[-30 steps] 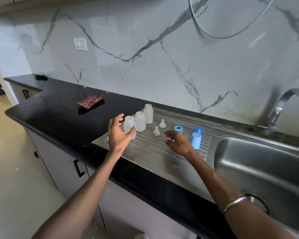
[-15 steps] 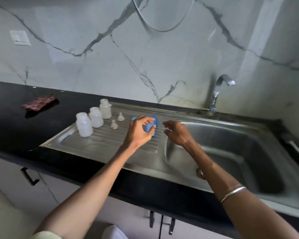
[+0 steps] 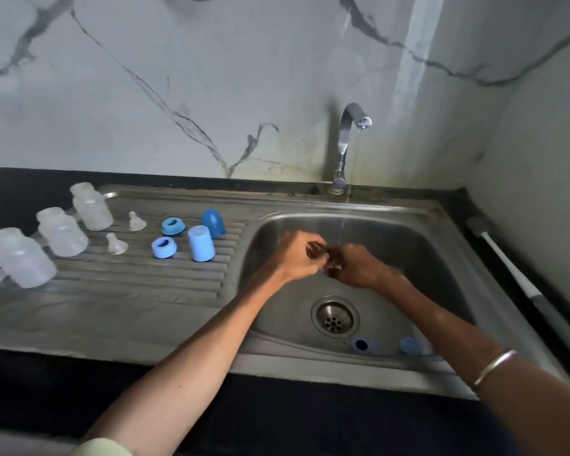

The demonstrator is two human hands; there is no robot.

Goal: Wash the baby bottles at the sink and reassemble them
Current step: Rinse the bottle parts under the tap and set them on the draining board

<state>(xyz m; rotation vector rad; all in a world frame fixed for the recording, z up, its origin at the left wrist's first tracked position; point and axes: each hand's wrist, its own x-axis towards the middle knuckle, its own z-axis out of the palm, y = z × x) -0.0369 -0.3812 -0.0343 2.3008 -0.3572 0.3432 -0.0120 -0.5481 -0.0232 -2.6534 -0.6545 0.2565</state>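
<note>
While my left hand (image 3: 298,258) and right hand (image 3: 356,266) curl together over something too small to make out beneath the tap's (image 3: 351,126) stream, the bottles (image 3: 61,232) stand well left on the drainboard's (image 3: 129,301) far-left corner, nearer my left hand.

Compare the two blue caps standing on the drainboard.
The light cap is pale blue and opaque with a flat top; the dark cap is deeper blue, slightly see-through, with a domed top. The light cap stands nearer the person, the dark cap behind it, toward the wall. Both stand upright, open end down, on the drainboard beside the two blue rings.
</note>
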